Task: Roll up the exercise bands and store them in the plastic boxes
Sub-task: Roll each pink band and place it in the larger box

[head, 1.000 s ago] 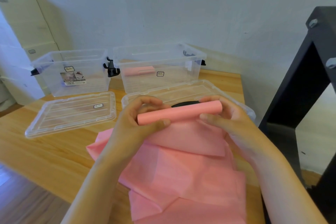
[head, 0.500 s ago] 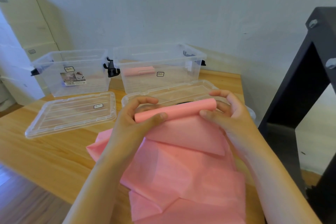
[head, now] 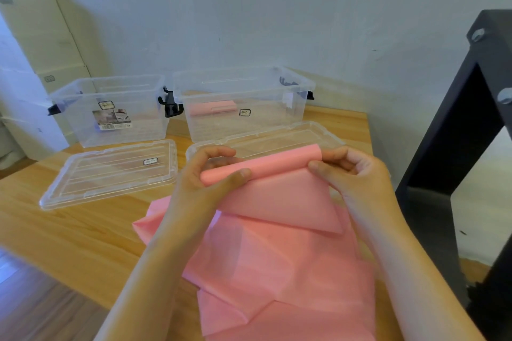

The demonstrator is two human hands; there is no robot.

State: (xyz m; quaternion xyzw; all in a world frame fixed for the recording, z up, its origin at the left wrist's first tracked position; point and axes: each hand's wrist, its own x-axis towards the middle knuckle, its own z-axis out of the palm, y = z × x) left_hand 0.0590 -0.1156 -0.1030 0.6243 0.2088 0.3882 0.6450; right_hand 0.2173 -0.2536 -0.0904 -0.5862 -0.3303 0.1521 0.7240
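**Item 1, pink exercise band [head: 277, 271].** We enter it as partly rolled. Its rolled end [head: 260, 165] is a slim tube held above the desk [head: 69, 230] toward the far right corner, just in front of the right lid [head: 291, 138]. The unrolled length hangs from the tube and lies in loose folds on the desk, down to the near edge.

**Item 2, right plastic box [head: 266, 130].** It stands open by the far edge. One rolled pink band [head: 213, 108] lies on its floor.

**Item 3, left plastic box [head: 144, 119].** It stands open just beside the right box. We make out only a printed label in it, and no band.

**Item 4, left lid [head: 110, 171].** It lies flat on the desk in front of its box, as the right lid does.

**Progress.** We judge one band stored and the second only begun, since most of its length is loose. What is left is to finish the roll and put it in a box. We cannot tell whether the folds hide a further band.

**Item 5, left hand [head: 210, 174].** It grasps the left end of the tube, with the thumb on the near face and the fingers curled over the far side.

**Item 6, right hand [head: 357, 174].** It pinches the right end, with the thumb tip on the near face and the fingers bent behind the tube.
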